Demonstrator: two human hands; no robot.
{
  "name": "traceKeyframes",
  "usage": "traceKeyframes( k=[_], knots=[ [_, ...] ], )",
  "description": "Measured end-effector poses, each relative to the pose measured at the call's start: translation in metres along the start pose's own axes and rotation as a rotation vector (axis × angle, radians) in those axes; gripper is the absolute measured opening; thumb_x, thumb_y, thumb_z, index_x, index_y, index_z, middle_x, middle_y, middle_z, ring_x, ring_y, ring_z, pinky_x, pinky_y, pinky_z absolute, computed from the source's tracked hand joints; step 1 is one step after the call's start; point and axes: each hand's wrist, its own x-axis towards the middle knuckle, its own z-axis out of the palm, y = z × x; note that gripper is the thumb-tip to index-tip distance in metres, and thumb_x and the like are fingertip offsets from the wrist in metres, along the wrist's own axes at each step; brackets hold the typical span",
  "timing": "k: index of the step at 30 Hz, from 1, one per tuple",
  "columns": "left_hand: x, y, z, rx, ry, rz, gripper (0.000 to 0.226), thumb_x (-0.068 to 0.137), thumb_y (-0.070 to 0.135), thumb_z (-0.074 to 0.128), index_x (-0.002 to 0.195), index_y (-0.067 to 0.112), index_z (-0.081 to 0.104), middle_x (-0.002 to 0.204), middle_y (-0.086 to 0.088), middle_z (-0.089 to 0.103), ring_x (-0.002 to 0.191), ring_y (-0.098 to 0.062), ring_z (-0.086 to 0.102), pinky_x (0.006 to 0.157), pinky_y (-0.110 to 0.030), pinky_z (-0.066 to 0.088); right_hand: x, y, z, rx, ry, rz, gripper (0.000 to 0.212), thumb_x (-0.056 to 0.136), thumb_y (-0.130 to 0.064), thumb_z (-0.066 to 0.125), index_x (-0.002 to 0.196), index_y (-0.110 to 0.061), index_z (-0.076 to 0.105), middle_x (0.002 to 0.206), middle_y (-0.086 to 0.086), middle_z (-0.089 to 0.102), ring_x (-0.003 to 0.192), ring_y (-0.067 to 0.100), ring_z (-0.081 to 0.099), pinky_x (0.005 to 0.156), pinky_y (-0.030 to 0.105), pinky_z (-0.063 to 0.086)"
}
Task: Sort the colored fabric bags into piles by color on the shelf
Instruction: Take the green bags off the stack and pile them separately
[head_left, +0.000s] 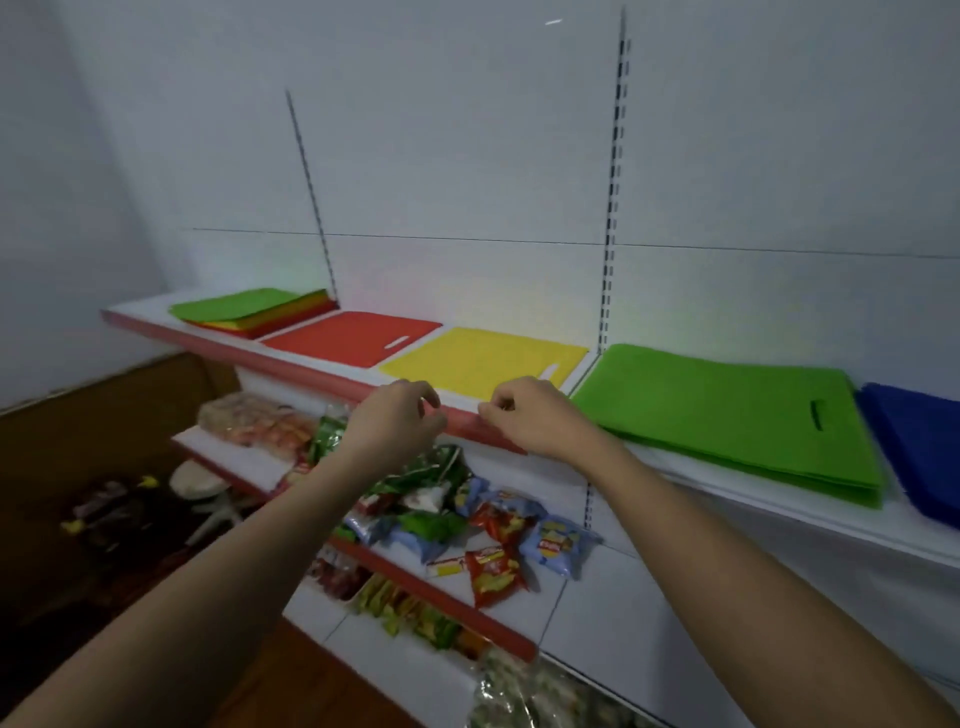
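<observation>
Both hands hovered empty, fingers loosely curled: left hand (400, 415), right hand (524, 415), at the shelf (291, 358) edge before the yellow bag (483, 358). Mixed stack (254, 312) lay far left. Bags judged light, limp; lift by an edge or the handle slot.

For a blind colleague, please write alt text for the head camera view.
Two bare hands, left hand and right hand, hover empty at the shelf edge before a yellow bag. Along the shelf lie a mixed stack, red bag, green pile, blue pile.
</observation>
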Motion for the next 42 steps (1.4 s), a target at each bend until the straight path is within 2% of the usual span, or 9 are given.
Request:
traceKeyframes(
  k=[5, 11, 14, 18, 22, 26, 29, 34, 42],
  knots=[
    [-0.031, -0.069, -0.049, 0.108, 0.018, -0.198, 0.027, 0.09, 0.048, 0.056, 0.084, 0.023, 0.065, 0.079, 0.004, 0.068, 0.073, -0.014, 0.064, 0.069, -0.035, 0.057, 0.034, -0.072, 0.046, -0.051, -0.092, -0.128, 0.041, 0.101, -0.035, 0.049, 0.068, -0.013, 0.04, 0.064, 0.01, 0.036, 0.058, 0.023, 0.033, 0.057, 0.034, 0.029],
    [-0.072, -0.169, -0.099, 0.157, 0.061, -0.333, 0.02, 0.093, 0.043, 0.055, 0.086, 0.025, 0.062, 0.08, 0.008, 0.063, 0.068, -0.007, 0.058, 0.051, -0.025, 0.044, 0.071, -0.157, 0.11, -0.127, -0.185, -0.243, 0.038, 0.096, -0.03, 0.051, 0.064, -0.012, 0.043, 0.061, 0.009, 0.042, 0.055, 0.023, 0.04, 0.055, 0.032, 0.031],
    [-0.093, -0.222, -0.12, 0.18, 0.062, -0.435, 0.023, 0.093, 0.043, 0.054, 0.088, 0.023, 0.063, 0.077, 0.007, 0.065, 0.067, -0.01, 0.061, 0.053, -0.028, 0.052, 0.088, -0.204, 0.147, -0.15, -0.234, -0.283, 0.038, 0.095, -0.031, 0.053, 0.062, -0.014, 0.043, 0.058, 0.004, 0.04, 0.054, 0.02, 0.04, 0.052, 0.031, 0.028],
    [-0.116, -0.292, -0.147, 0.148, 0.035, -0.543, 0.026, 0.093, 0.046, 0.054, 0.093, 0.022, 0.065, 0.079, 0.006, 0.066, 0.072, -0.012, 0.065, 0.07, -0.036, 0.061, 0.115, -0.267, 0.207, -0.152, -0.286, -0.302, 0.032, 0.09, -0.033, 0.055, 0.063, -0.016, 0.05, 0.061, 0.005, 0.048, 0.058, 0.022, 0.049, 0.053, 0.032, 0.035],
    [-0.134, -0.361, -0.169, 0.13, 0.031, -0.591, 0.024, 0.093, 0.045, 0.055, 0.094, 0.023, 0.065, 0.081, 0.006, 0.067, 0.073, -0.01, 0.065, 0.06, -0.028, 0.055, 0.133, -0.326, 0.258, -0.178, -0.271, -0.37, 0.036, 0.088, -0.031, 0.057, 0.057, -0.017, 0.044, 0.056, -0.001, 0.043, 0.052, 0.015, 0.041, 0.051, 0.03, 0.033],
    [-0.143, -0.428, -0.189, 0.156, 0.024, -0.622, 0.026, 0.092, 0.048, 0.055, 0.091, 0.025, 0.065, 0.079, 0.006, 0.067, 0.071, -0.01, 0.063, 0.053, -0.023, 0.044, 0.162, -0.369, 0.295, -0.2, -0.295, -0.402, 0.034, 0.087, -0.031, 0.055, 0.058, -0.015, 0.047, 0.061, 0.007, 0.05, 0.052, 0.019, 0.044, 0.051, 0.032, 0.033],
    [-0.134, -0.467, -0.203, 0.133, 0.012, -0.648, 0.027, 0.092, 0.05, 0.054, 0.089, 0.025, 0.063, 0.079, 0.006, 0.066, 0.071, -0.009, 0.063, 0.053, -0.023, 0.044, 0.187, -0.39, 0.312, -0.202, -0.319, -0.405, 0.037, 0.088, -0.031, 0.055, 0.056, -0.016, 0.044, 0.064, 0.005, 0.05, 0.053, 0.019, 0.043, 0.05, 0.031, 0.031],
    [-0.095, -0.521, -0.206, 0.091, 0.036, -0.658, 0.029, 0.091, 0.052, 0.055, 0.091, 0.025, 0.063, 0.081, 0.008, 0.064, 0.074, -0.009, 0.061, 0.054, -0.025, 0.045, 0.232, -0.411, 0.339, -0.151, -0.31, -0.395, 0.041, 0.089, -0.027, 0.056, 0.052, -0.019, 0.038, 0.049, -0.009, 0.038, 0.047, 0.015, 0.039, 0.053, 0.032, 0.036],
    [-0.006, -0.596, -0.194, 0.064, 0.027, -0.607, 0.025, 0.091, 0.048, 0.055, 0.093, 0.025, 0.064, 0.082, 0.008, 0.066, 0.074, -0.007, 0.063, 0.054, -0.022, 0.045, 0.343, -0.433, 0.386, -0.09, -0.251, -0.378, 0.035, 0.089, -0.034, 0.053, 0.057, -0.021, 0.047, 0.064, 0.005, 0.062, 0.067, 0.02, 0.064, 0.066, 0.042, 0.056]
  ],
)
